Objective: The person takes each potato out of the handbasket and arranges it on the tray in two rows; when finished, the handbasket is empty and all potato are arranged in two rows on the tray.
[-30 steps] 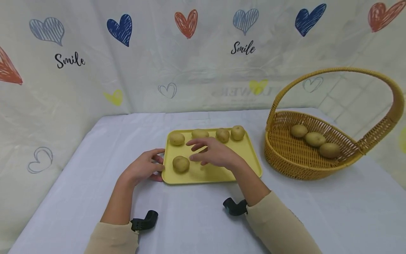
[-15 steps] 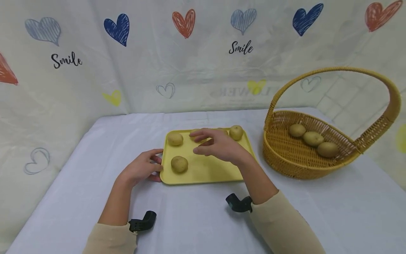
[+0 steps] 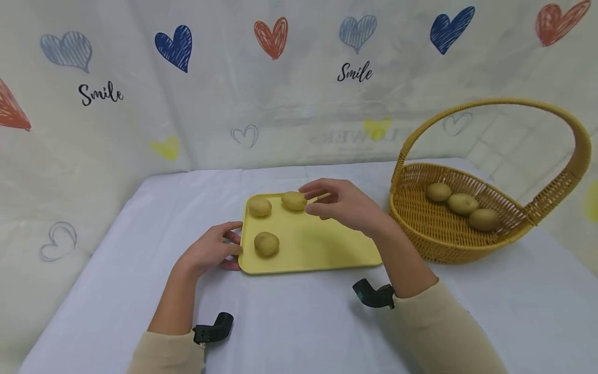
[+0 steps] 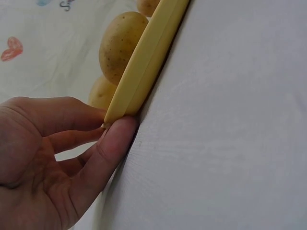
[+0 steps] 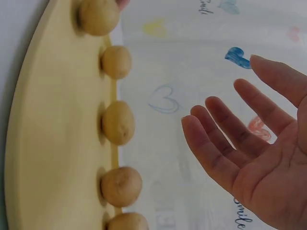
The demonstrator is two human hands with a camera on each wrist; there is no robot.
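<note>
Over the last second the right hand (image 3: 343,205) had shifted rightward and toward the back of the yellow tray (image 3: 317,249), while the left hand (image 3: 209,246) had stayed put. Leftmost, that left hand rested thumb and forefinger against the tray's left edge, pinching nothing that showed; light, even contact seemed the right way to keep the tray from sliding on the white cloth (image 3: 289,322). Inside that edge sat the front potato (image 3: 267,244), the back-left potato (image 3: 259,206) behind it, and the second back potato (image 3: 293,200) to their right. The right hand hung loosely spread, holding nothing; it hid two more potatoes (image 5: 121,187) from the head view, though the right wrist view showed them along the back rim. Fingers lowered from above would likely avoid knocking neighbours against that low rim. Bare tray lay across the front right, giving the hand room. Farther right, the wicker basket (image 3: 434,249) stood near the tray's end, three potatoes (image 3: 462,204) in a row inside; its tall handle and near rim seemed to demand clearance.
</note>
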